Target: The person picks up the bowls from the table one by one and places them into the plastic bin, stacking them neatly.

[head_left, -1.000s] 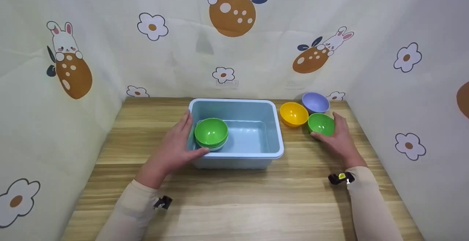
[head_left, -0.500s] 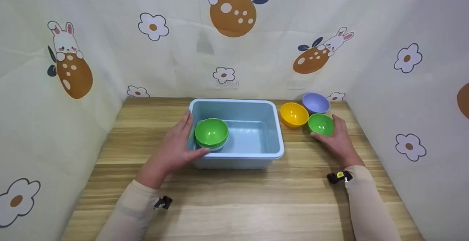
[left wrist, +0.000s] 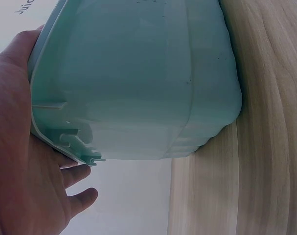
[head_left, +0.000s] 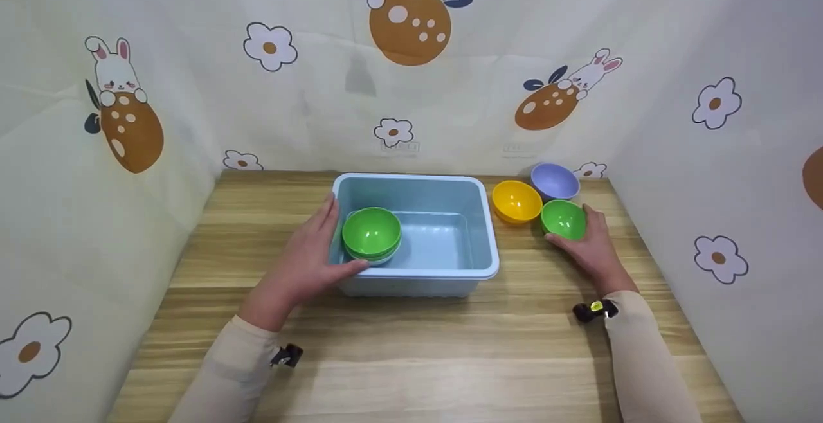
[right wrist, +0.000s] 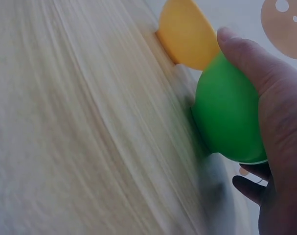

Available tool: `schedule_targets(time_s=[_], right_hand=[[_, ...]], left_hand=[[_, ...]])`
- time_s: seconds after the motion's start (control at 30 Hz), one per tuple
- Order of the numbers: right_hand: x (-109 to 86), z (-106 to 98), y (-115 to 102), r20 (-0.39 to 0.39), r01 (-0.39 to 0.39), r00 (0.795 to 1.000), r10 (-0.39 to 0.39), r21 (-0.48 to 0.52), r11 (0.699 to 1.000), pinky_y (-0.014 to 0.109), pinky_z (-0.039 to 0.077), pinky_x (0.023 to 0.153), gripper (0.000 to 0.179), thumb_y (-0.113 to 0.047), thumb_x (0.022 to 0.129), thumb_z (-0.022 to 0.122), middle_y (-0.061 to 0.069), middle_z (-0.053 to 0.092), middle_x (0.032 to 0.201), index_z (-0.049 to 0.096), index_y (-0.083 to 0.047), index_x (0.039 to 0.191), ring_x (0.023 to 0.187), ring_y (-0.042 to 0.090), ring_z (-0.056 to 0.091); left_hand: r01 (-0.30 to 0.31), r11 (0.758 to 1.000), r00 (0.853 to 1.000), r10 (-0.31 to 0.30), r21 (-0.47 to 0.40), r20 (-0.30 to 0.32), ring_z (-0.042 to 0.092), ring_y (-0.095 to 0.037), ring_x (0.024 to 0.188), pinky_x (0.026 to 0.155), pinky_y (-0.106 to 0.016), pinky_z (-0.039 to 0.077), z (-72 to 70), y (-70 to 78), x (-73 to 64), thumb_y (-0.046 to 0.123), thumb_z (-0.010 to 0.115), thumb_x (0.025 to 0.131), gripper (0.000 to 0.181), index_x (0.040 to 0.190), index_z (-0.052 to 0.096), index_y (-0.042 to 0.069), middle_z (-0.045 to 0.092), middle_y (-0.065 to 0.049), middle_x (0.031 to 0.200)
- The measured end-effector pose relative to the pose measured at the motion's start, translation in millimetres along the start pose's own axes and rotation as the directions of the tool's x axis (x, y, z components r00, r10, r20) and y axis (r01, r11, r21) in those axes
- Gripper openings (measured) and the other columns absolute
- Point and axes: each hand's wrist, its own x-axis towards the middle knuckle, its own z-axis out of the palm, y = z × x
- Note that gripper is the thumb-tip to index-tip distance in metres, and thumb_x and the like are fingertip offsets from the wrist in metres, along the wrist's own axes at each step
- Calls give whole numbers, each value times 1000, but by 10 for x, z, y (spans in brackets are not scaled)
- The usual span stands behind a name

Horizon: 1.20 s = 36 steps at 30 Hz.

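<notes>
My left hand (head_left: pixel 301 258) rests on the left near corner of the blue tub (head_left: pixel 411 287), thumb and fingers apart; inside, at left, sits a green-topped bowl stack (head_left: pixel 371 233). To the right stand a yellow bowl (head_left: pixel 516 202), a purple bowl (head_left: pixel 555 182) farther back, and, nearer, the single green bowl (head_left: pixel 563 218), which my right hand (head_left: pixel 593 246) grips.

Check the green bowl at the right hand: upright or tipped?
Upright: the green bowl opens upward in the head view; the right wrist view shows its base toward the tabletop.
</notes>
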Motion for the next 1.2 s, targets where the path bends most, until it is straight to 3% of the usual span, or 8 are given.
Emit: schedule_targets(time_s=[0.43, 0.67, 0.93, 1.2], right_hand=[[0, 43, 21, -18, 8, 1000, -8, 6, 1000, 69, 33, 125, 122, -46, 90, 94, 35, 35, 158, 20, 9, 170, 143, 52, 43], [-6, 46, 15, -32, 18, 999, -18, 6, 1000, 67, 33, 124, 119, -43, 90, 93, 35, 35, 156, 21, 9, 170, 141, 50, 43], [-10, 27, 21, -52, 23, 998, -21, 20, 1000, 66, 32, 125, 119, -43, 90, 94, 34, 34, 157, 22, 9, 170, 143, 50, 42], [-44, -19, -92, -31, 15, 999, -14, 46, 999, 69, 30, 127, 123, -46, 89, 94, 31, 33, 163, 18, 4, 173, 148, 49, 40]], left_hand=[[-3, 1000, 1000, 3, 9, 6, 18, -45, 167, 130, -67, 24, -5, 5, -5, 82, 71, 90, 132, 176, 14, 0, 7, -18, 185], [-16, 1000, 1000, 16, -10, -3, 18, -45, 167, 131, -66, 24, -9, -3, -13, 77, 76, 90, 131, 176, 14, 1, 6, -16, 185], [-16, 1000, 1000, 16, -11, -2, 18, -44, 167, 130, -66, 25, -14, 0, -23, 83, 73, 88, 134, 176, 14, 1, 5, -14, 185], [-12, 1000, 1000, 12, -12, 3, 17, -44, 168, 130, -67, 24, -6, -3, -13, 79, 74, 90, 131, 176, 14, 1, 5, -16, 185]])
